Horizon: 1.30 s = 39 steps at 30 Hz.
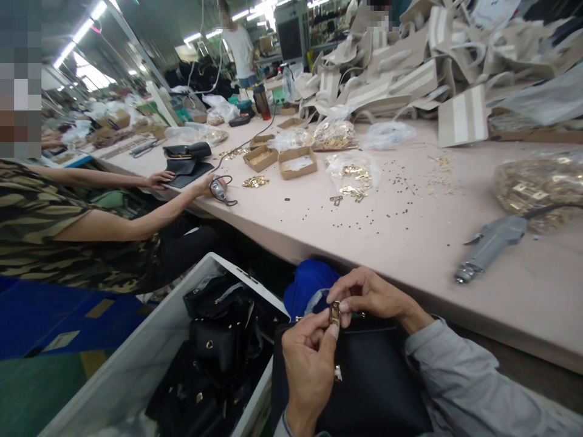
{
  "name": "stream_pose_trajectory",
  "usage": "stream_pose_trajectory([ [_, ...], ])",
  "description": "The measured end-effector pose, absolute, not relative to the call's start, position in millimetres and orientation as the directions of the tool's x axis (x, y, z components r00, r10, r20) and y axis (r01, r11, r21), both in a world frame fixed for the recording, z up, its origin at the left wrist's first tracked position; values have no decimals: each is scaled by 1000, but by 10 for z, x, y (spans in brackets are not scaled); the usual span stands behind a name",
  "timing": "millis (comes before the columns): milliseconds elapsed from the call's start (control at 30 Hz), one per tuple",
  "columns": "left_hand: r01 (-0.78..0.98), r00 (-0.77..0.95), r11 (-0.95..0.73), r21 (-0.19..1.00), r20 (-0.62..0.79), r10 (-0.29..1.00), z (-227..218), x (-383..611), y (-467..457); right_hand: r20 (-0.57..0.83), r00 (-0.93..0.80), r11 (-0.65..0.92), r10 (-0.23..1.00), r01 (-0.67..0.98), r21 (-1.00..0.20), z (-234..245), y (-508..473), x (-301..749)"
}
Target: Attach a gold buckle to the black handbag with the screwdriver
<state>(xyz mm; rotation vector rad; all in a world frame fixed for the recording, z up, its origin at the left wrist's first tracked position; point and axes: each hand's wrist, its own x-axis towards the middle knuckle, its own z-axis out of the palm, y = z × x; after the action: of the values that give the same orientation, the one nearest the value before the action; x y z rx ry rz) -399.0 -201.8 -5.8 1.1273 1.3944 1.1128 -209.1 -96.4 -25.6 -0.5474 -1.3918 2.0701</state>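
Note:
Between the fingertips of my left hand (312, 361) and my right hand (371, 296) is a small rectangular gold metal clasp plate (335, 313). Both hands pinch it, the left from below, the right from its upper right side. Beneath them a black leather bag (376, 379) rests on my lap. A shiny metal fitting (337, 373) shows on the bag's black face, just right of my left hand. My fingers hide part of the plate and the bag's upper edge.
A grey electric screwdriver (492, 249) lies on the table (410, 255). Gold hardware sits in a plastic bag (542, 188) and loose heaps, near cardboard trays (297, 162). A white bin (122, 358) holds black bags at left. A co-worker's hand (207, 185) is by another screwdriver (219, 189).

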Motion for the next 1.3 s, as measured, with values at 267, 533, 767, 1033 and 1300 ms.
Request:
stream_pose_trajectory([
  [267, 30, -90, 134, 991, -130, 987, -122, -4006, -2042, 6, -759, -309, 651, -272, -911, -323, -965, -2092],
  [533, 18, -84, 132, 991, -130, 988, -114, -4012, -2040, 36, -772, -309, 635, -295, -904, -368, -958, -2078],
  [767, 55, -67, 145, 988, -142, 988, -139, -4039, -2063, 41, -777, -324, 628, -309, -894, -350, -963, -2081],
  [1033, 71, -58, 153, 986, -149, 987, -119, -4034, -2068, 38, -783, -323, 621, -300, -898, -350, -966, -2076],
  [1300, 18, -53, 156, 988, -155, 987, -139, -4029, -2069, 39, -772, -312, 635, -303, -901, -358, -987, -2066],
])
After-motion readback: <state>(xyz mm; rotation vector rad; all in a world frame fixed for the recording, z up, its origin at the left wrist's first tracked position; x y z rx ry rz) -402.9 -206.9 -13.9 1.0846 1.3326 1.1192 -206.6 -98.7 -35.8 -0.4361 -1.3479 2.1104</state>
